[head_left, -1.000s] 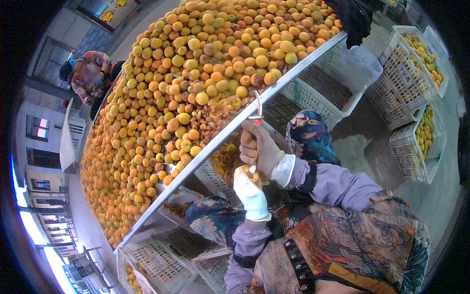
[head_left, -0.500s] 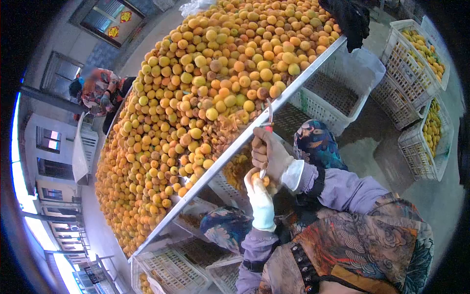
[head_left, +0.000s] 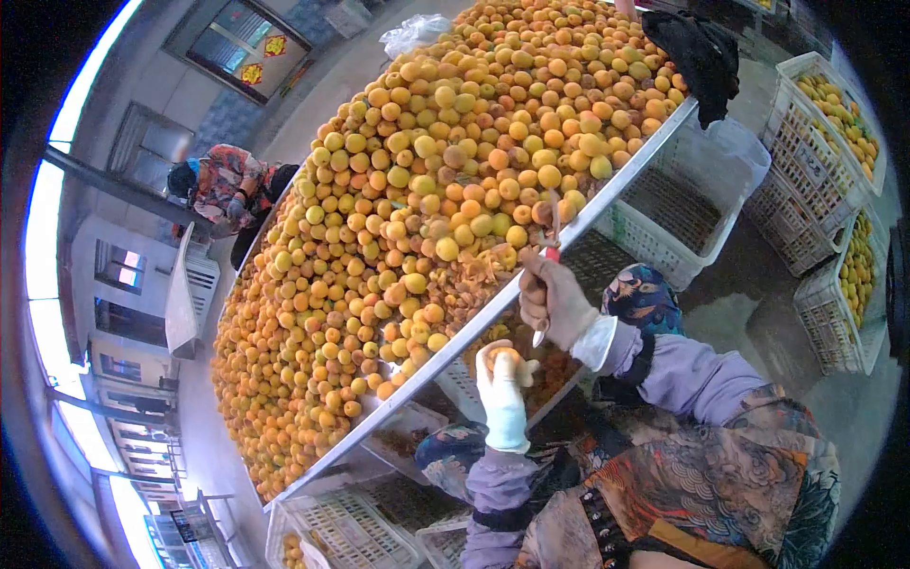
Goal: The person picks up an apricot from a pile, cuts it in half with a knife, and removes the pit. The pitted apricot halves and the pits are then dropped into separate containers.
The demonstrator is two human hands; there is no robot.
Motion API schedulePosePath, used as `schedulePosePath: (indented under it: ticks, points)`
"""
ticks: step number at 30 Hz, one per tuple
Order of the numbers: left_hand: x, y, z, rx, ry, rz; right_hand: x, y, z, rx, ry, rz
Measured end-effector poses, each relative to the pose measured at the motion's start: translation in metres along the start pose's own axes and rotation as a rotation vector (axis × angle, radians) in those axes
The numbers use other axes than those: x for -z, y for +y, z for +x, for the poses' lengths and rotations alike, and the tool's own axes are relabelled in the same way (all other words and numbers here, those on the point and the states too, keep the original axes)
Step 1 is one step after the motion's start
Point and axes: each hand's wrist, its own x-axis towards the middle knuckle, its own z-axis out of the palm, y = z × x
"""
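My left hand [head_left: 502, 384], in a white glove, has its fingers closed around an orange apricot [head_left: 502, 354] just below the table's metal edge. To its right, my right hand [head_left: 559, 302], in a stained brownish glove, is wrapped round a slim metal tool with a red part [head_left: 550, 253]. One thin end of the tool points up over the table edge; a shiny tip sticks out below the fist. The tip is apart from the apricot. A large heap of apricots [head_left: 379, 237] covers the table, with torn, mushy pieces [head_left: 483, 280] near the edge by my hands.
A white crate [head_left: 701, 254] stands under the table's right part. Stacked crates of fruit [head_left: 806, 204] are at the far right, more crates [head_left: 351, 531] at lower left. A black cloth [head_left: 706, 57] hangs over the far corner. Another person [head_left: 232, 185] bends at the table's far side.
The tool tip, which was at the apricot, is now away from it; my right hand has parted from my left. The whole view has shifted slightly right and down.
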Motion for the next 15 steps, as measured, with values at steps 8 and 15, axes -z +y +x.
schedulePosePath:
  ticks: [8, 15]
  points:
    - [0.020, 0.028, 0.061, 0.079, 0.020, -0.124, 0.020, -0.037, 0.030, 0.085, -0.012, -0.040]
    - [0.033, 0.039, 0.108, 0.243, 0.002, -0.344, 0.031, -0.044, 0.036, 0.004, -0.054, 0.062]
